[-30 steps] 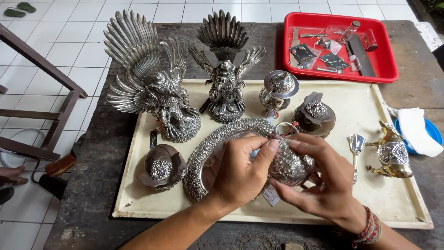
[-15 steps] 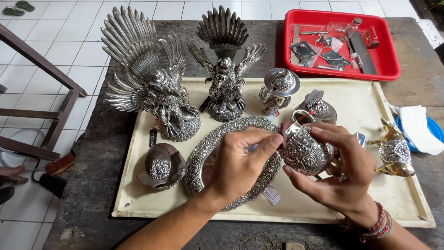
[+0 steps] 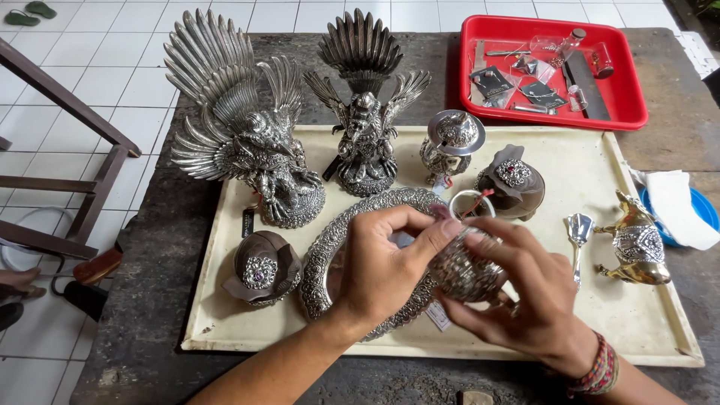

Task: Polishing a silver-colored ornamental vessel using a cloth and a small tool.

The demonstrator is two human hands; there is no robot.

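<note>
Silver pot (image 3: 463, 271) held above cream tray (image 3: 600, 161), over oval silver platter (image 3: 330, 247).
Risk: slip from fingertip grip; pot would strike platter, dent embossing. Cause, judged: smooth rounded metal, light hold.
Risk: elbow sweep topples tall bird statue (image 3: 240, 127).
Right hand (image 3: 529, 300): fingers half-curled, cradling pot from below and side.
Left hand (image 3: 382, 262): thumb and forefinger pinched at pot top, near ring handle (image 3: 472, 201).

Two winged statues (image 3: 247, 142) (image 3: 365, 112) stand at the back of a tray (image 3: 660, 322) on a table (image 3: 135, 352). A second tray (image 3: 630, 112) lies behind it to the right. An oval platter (image 3: 322, 262) lies at the front, a camel figurine (image 3: 637, 240) at the right edge.
</note>
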